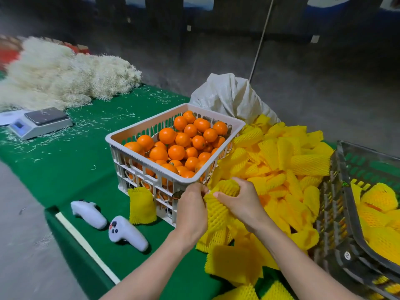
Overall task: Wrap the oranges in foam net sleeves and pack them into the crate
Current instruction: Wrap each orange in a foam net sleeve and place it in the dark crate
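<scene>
Foam net sleeve, yellow, hangs between both hands just in front of the near corner of the white crate; its top bulges under the right fingers, though whether an orange sits inside cannot be told. Both bare forearms rise from the bottom edge and converge. The left hand shows its back, its fingers curled and pinching the sleeve's left edge. The right hand curls its fingers over the bulged top, the thumb pressed against the mesh. Two white controllers lie on the green table cover to the left, and a loose sleeve leans against the crate wall. To the right spreads a heap of sleeves, and beyond it a dark crate holds wrapped fruit. Bare oranges fill the white crate. Farther back stand a scale, a white sack and a pale shredded pile.
</scene>
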A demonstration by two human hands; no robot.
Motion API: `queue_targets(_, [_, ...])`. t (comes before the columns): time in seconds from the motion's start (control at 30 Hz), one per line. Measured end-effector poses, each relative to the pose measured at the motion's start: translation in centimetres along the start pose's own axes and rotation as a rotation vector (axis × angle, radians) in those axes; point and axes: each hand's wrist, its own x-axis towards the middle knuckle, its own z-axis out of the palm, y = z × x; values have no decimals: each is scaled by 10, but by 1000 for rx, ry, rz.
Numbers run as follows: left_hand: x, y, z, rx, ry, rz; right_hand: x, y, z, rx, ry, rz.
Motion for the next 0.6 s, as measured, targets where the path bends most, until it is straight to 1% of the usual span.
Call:
queue_targets(0.07, [-5,0,-1,53,-5,6,-4,-1,1,-204,47,-126])
queue_targets(0.17, [-9,-4,1,159,-34,6,-10,-4,5,-405,56,-204])
queue_targets(0.27, [-9,-6,3,88,-67,-118,-9,-2,12,-484,38,-226])
queue_targets(0.33, [-9,-10,3,-16,-43,-164,-6,2,12,-404,16,-177])
queue_targets(0.37, [-10,-13,2,-72,-22,-147,-4,2,10,-282,-16,-101])
queue_targets(0.43, [-13,-18,-2,-104,-9,-58,-3,1,3,84,-178,86])
queue_targets(0.47, [-12,-20,-4,-98,-11,-22,-2,1,1,235,-259,140])
queue_targets(0.5, [-10,-21,-5,-108,-6,-5,0,2,-1,296,-302,152])
queue_targets(0.6, [-4,-20,-8,-169,19,11,1,0,0,238,-275,100])
